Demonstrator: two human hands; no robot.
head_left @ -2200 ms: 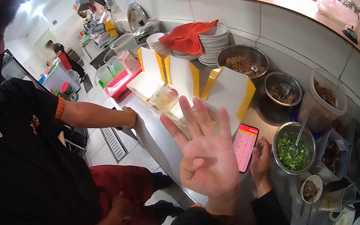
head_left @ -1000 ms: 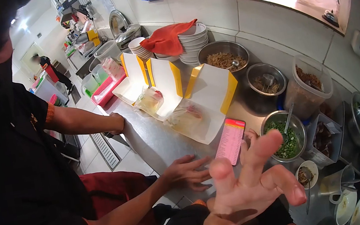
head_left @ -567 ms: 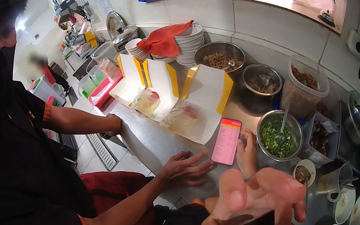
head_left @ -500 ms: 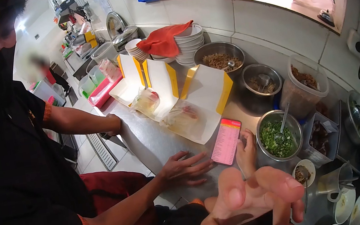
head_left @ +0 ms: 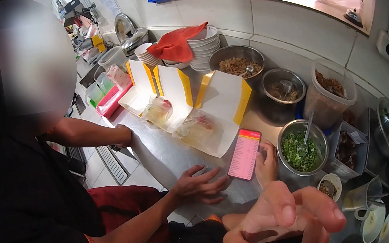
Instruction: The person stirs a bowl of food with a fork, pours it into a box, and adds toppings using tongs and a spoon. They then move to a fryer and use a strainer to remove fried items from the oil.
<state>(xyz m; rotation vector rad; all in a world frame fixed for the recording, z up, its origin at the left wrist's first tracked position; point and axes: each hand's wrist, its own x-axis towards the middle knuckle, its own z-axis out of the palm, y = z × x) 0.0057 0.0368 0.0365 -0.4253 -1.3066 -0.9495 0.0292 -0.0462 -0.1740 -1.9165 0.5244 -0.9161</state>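
Observation:
My left hand (head_left: 283,224) is raised close to the camera, palm up, with its fingers curved and apart and nothing in it. Beyond it, my right hand (head_left: 265,163) rests on the counter beside a phone (head_left: 244,154), its fingers loosely bent and holding nothing. The phone lies flat and shows a pink list. Just left of it, a co-worker's spread hand (head_left: 201,186) hovers over the steel counter (head_left: 165,161). Behind the phone stand open yellow-edged boxes (head_left: 223,97) with clear bags in them. A bowl of chopped greens (head_left: 303,148) is right of my right hand.
At the left a co-worker (head_left: 28,186) leans on the counter. Along the wall are stacked bowls (head_left: 204,52) under a red cloth (head_left: 178,43), and metal bowls of food (head_left: 237,62). A plastic tub (head_left: 327,86), a jug (head_left: 364,196) and small dishes (head_left: 373,223) stand at the right.
My left hand has shifted a little to the right. The co-worker's head has turned and come forward, and their spread hand has moved slightly. My right hand stays beside the phone.

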